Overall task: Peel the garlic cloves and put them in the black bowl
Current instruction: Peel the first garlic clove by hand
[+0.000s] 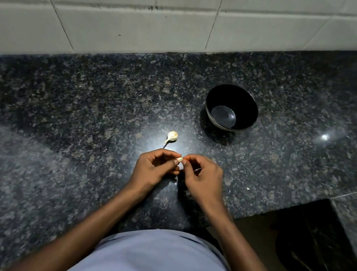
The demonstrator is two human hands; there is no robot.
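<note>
Granite counter [61, 96] under tiled wall [123, 7]; both hands worked one garlic clove [179, 159] just above the surface.

Left hand [154, 169] curled, thumb and fingertips pinching the clove's near end; right hand [201, 179] curled too, its fingertips nipping at the clove's far side, probably at the skin, though skin vs flesh was too small to tell. Clove sat between the two grips, long axis running roughly left-right from one pinch to the other. Black bowl [249, 100] stood beyond the grip and off to its right, well apart, nothing visible in it; right hand was the nearer one, so the drop likely goes up-right with that hand. Rest of the garlic bulb [172, 136] with stem lay just beyond the grip, slightly left, nearer the left hand. Small pale scrap [248, 189] lay right of the right hand.
</note>
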